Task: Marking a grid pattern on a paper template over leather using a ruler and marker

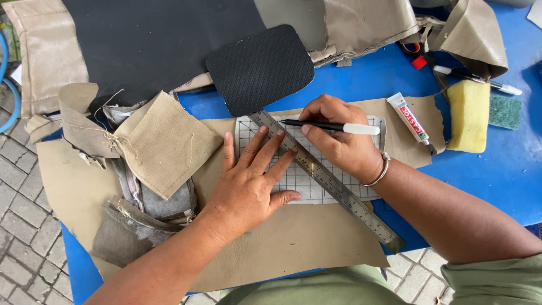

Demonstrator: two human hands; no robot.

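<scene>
The left hand [248, 181] lies flat, fingers spread, pinning the metal ruler [324, 178] on the gridded sheet [307, 181]; the right hand [339, 138], at its two o'clock, pinches a pen [333, 126]. If that pressure slackens, the ruler could pivot and the line would likely run crooked

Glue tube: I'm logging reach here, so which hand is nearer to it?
Right. The right hand, holding a pen, lies just left of the glue tube; the left hand presses the ruler farther away.
</scene>
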